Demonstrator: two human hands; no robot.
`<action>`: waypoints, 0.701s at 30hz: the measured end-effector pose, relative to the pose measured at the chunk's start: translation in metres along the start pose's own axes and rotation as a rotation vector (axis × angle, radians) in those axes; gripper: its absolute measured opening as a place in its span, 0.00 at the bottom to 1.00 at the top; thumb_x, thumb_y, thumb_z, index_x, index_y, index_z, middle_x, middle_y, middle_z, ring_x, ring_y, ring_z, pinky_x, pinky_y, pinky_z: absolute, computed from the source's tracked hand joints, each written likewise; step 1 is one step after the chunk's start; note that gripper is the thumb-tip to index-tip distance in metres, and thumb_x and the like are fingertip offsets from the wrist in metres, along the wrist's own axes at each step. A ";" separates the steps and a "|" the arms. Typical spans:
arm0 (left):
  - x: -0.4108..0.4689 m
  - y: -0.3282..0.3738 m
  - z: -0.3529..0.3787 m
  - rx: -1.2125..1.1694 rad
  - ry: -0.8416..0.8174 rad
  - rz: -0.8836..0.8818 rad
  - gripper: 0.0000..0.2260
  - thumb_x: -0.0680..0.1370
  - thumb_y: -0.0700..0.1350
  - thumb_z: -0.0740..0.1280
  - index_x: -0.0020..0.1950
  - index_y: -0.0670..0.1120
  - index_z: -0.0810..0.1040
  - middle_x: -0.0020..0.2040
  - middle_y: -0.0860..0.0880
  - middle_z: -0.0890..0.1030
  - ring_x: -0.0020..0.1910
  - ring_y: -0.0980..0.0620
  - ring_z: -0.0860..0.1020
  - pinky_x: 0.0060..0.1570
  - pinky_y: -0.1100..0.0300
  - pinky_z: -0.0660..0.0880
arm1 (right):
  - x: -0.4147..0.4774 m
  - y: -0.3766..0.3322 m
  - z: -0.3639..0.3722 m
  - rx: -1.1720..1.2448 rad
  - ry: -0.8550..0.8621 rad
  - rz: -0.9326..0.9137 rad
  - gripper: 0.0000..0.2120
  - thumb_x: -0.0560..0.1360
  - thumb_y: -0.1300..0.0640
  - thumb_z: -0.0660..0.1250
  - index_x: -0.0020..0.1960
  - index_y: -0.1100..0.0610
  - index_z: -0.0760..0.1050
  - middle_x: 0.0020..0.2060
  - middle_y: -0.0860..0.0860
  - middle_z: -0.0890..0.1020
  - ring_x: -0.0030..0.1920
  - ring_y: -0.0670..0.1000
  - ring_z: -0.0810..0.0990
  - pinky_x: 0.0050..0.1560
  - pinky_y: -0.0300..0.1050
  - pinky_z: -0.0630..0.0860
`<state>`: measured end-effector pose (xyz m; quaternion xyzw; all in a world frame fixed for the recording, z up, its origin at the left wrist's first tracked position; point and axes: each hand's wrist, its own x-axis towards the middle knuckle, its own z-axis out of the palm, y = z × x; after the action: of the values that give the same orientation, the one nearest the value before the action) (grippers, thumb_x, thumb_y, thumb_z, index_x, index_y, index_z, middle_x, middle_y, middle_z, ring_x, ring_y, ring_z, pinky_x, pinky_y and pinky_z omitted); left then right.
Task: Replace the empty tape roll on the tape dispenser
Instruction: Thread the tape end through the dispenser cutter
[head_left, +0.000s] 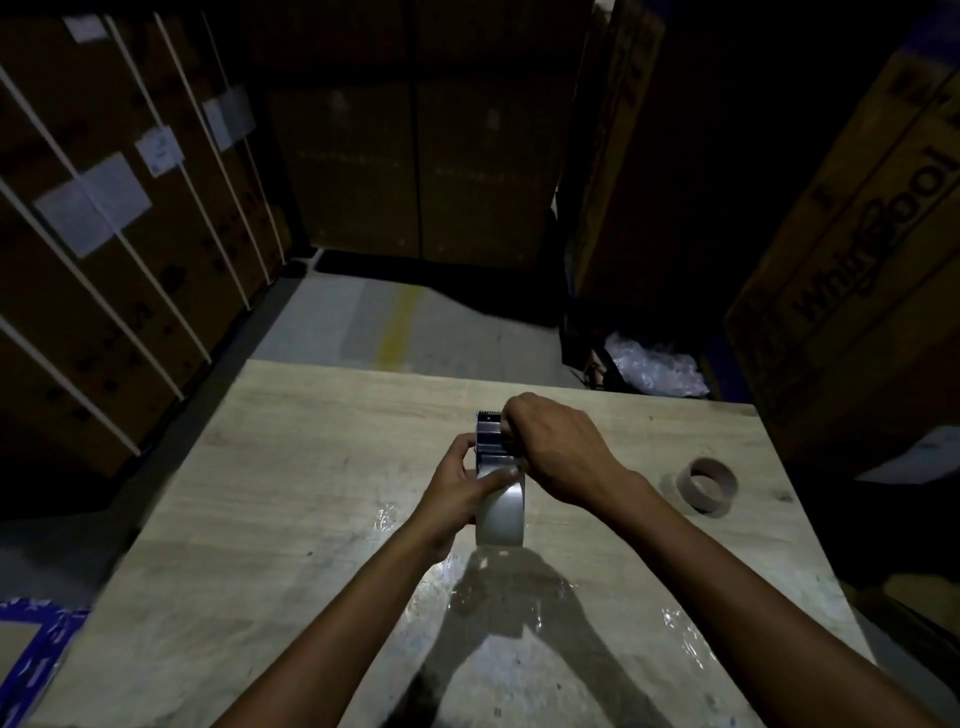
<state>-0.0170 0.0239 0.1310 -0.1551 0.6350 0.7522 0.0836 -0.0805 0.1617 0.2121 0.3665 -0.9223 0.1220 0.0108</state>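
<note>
Tape dispenser (488, 434) stands upright near the middle of the wooden table (311, 467), held between both hands, with its toothed blade end pointing away from the person. A full-looking roll of clear tape (501, 512) already sits on it at the near end, its shiny band facing the camera. Well apart, off to the right on the same table, lies the empty tape roll (707, 484), a bare brown cardboard ring resting on its side.

By that layout, the swap itself appears done: the spent core is out and the new roll is mounted. What seems left is threading the loose end forward, under the roller and up to the blade, and that looks like the step in hand.

The left hand (457, 488) wraps around the left side of the dispenser, fingers curled behind it and the thumb pressed flat across the top of the new roll, steadying it. The right hand (556, 447) comes in over the top from the right, its fingertips bunched tightly together at the metal front section just behind the blade. They look to be pinching the free end of the tape, though the light is dim and the film is clear, so whether any tape is actually between them cannot be told for sure.

Crinkled scraps of clear film (685, 636) glint on the near part of the table, and stacked cardboard cartons (857, 260) surround the workspace
</note>
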 end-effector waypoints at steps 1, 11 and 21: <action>0.001 0.001 0.001 0.018 0.003 0.019 0.19 0.73 0.44 0.75 0.61 0.53 0.74 0.53 0.46 0.84 0.50 0.45 0.84 0.51 0.46 0.80 | 0.002 -0.001 -0.004 -0.003 0.019 0.018 0.05 0.81 0.54 0.59 0.52 0.56 0.69 0.45 0.55 0.79 0.37 0.54 0.67 0.37 0.47 0.60; 0.000 0.020 0.006 0.137 0.033 0.126 0.17 0.72 0.46 0.76 0.57 0.56 0.75 0.47 0.56 0.84 0.40 0.61 0.83 0.39 0.65 0.80 | 0.015 -0.001 -0.025 0.046 0.037 0.161 0.05 0.81 0.55 0.59 0.52 0.56 0.71 0.41 0.55 0.81 0.40 0.59 0.78 0.37 0.50 0.70; 0.004 0.040 0.008 0.201 -0.024 0.211 0.23 0.70 0.49 0.77 0.60 0.58 0.71 0.54 0.52 0.83 0.49 0.51 0.83 0.51 0.52 0.81 | 0.036 -0.005 -0.058 0.132 0.033 0.209 0.05 0.83 0.53 0.57 0.52 0.53 0.69 0.48 0.51 0.81 0.43 0.53 0.79 0.41 0.49 0.74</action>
<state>-0.0341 0.0240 0.1679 -0.0695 0.7190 0.6910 0.0267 -0.1077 0.1470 0.2731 0.2663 -0.9451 0.1889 -0.0108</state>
